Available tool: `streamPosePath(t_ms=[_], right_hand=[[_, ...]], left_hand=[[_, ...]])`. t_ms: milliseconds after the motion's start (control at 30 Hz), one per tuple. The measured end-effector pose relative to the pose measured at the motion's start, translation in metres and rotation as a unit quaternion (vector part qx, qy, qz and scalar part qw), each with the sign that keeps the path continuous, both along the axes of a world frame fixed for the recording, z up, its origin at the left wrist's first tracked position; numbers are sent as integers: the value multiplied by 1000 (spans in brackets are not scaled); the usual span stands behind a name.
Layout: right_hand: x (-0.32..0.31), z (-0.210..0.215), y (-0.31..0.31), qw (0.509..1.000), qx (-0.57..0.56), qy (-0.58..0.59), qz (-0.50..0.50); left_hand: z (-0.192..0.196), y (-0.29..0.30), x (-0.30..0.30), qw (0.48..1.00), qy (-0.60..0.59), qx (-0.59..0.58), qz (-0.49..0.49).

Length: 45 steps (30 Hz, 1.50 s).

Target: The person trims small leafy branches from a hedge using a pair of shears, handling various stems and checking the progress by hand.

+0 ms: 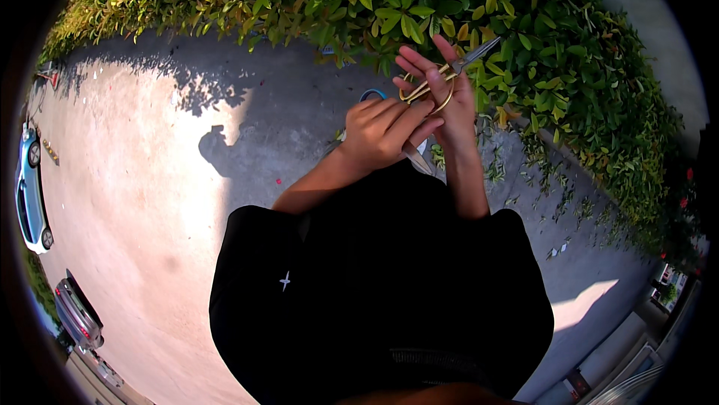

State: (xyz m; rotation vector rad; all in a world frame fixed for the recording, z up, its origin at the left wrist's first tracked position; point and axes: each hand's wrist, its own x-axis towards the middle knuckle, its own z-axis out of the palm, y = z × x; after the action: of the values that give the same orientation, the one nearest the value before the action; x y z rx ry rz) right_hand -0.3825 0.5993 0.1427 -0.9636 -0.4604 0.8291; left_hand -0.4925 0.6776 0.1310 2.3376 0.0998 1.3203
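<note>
My left hand (383,129) is closed round a pair of blue-handled scissors; their blue loop (372,94) shows above the knuckles and a metal blade (417,158) points down below the fist. Its fingertips meet a handle loop of the gold-handled scissors. These gold-handled scissors (418,91) lie across my right hand (454,101), with fingers at and through the loops and other fingers stretched out. Their pointed blades (477,54) face up and right, toward the hedge (539,53), and look nearly closed together.
The leafy hedge curves along the far side and the right. Cut leaves (563,191) lie scattered on the paved ground (172,203) beside it. A light blue car (31,188) and a dark car (78,311) stand far off at the left.
</note>
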Motion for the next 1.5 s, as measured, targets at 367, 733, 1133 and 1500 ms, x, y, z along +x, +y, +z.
streamPosePath(t_ms=[367,733,1133,1500], right_hand=[[17,-24,-12,982,-166,74,48],[21,-33,-8,980,-68,181,42],[13,-50,6,983,-115,114,88],[14,-71,7,935,49,313,159]], left_hand=[[-34,19,-5,949,111,-277,104],[-46,57,-26,865,44,-498,33],[-52,55,-23,672,-17,-726,-143],[-49,62,-21,591,-35,-778,-211]])
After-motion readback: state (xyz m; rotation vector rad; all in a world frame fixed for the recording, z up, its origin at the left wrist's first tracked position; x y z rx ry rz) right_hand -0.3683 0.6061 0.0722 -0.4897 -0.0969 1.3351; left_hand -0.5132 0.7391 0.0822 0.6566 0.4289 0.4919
